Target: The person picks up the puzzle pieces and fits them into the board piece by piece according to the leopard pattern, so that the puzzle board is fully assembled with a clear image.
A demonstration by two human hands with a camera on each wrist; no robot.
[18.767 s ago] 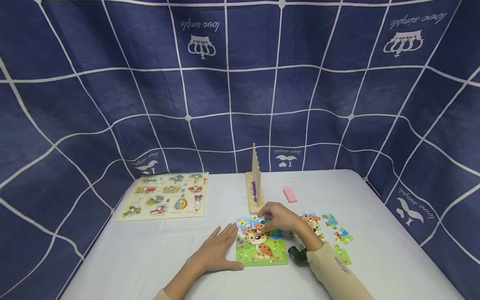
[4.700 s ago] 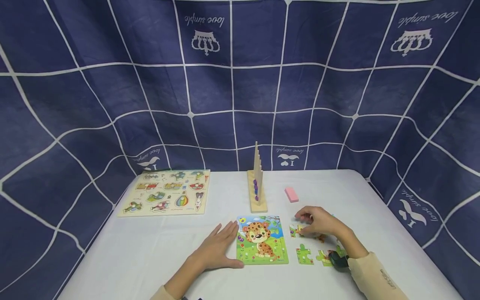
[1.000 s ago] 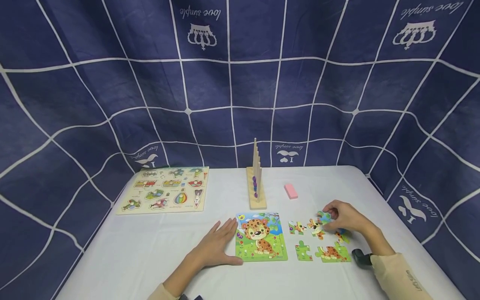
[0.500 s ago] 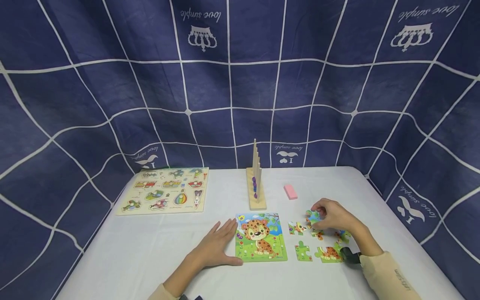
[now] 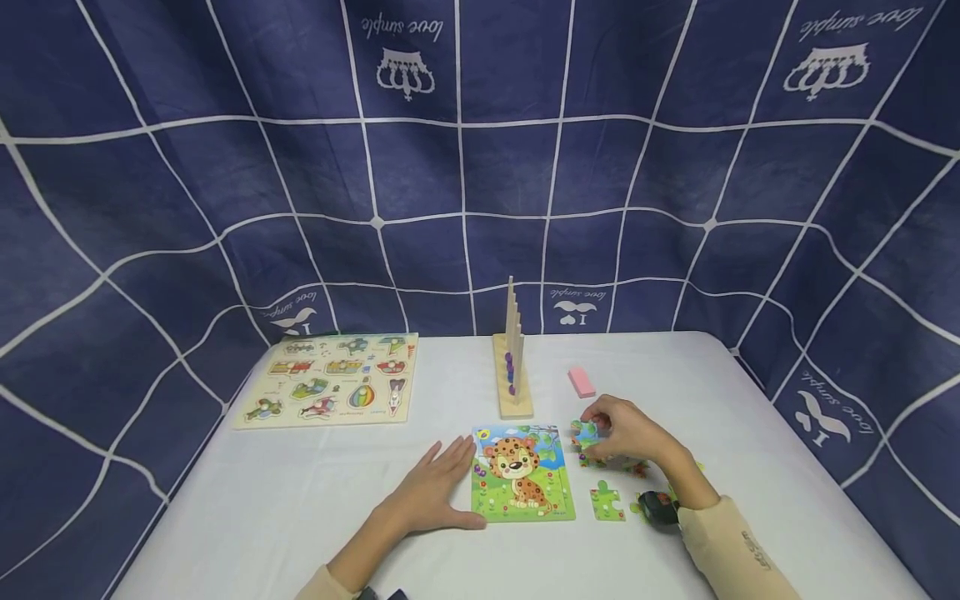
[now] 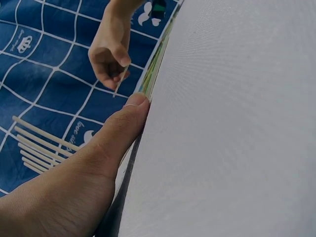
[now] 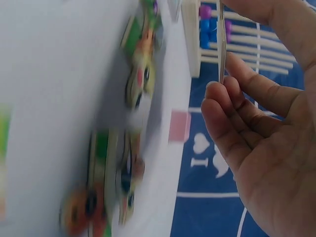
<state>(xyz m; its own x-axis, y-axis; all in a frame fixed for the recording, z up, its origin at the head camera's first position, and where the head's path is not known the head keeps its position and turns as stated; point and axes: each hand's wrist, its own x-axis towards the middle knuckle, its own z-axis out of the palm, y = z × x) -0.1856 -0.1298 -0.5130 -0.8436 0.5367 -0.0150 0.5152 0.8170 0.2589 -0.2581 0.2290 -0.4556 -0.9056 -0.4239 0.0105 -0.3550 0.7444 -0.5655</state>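
Note:
My right hand (image 5: 630, 429) pinches a blue-and-green jigsaw piece (image 5: 583, 432) between thumb and fingers, above the loose pieces right of the leopard puzzle (image 5: 522, 475). Seen from the right wrist, that piece is edge-on and clear of the tabletop. The left hand (image 5: 431, 496) lies with fingers straight along the puzzle's left edge, its thumb at the lower left corner. A green corner piece (image 5: 606, 502) lies by itself to the puzzle's right. Several other loose pieces are partly hidden under the right hand and its wrist camera (image 5: 660, 507).
Behind the puzzle stands a wooden peg rack (image 5: 515, 404) with purple and blue beads. A pink block (image 5: 581, 382) lies to its right. At the back left is a vehicle peg board (image 5: 326, 383). A blue checked curtain (image 5: 495, 175) encloses the white table.
Earlier my right hand was at the puzzle's top edge, then among the loose pieces. During the last second it has carried the blue-and-green piece leftward. The left hand has stayed put.

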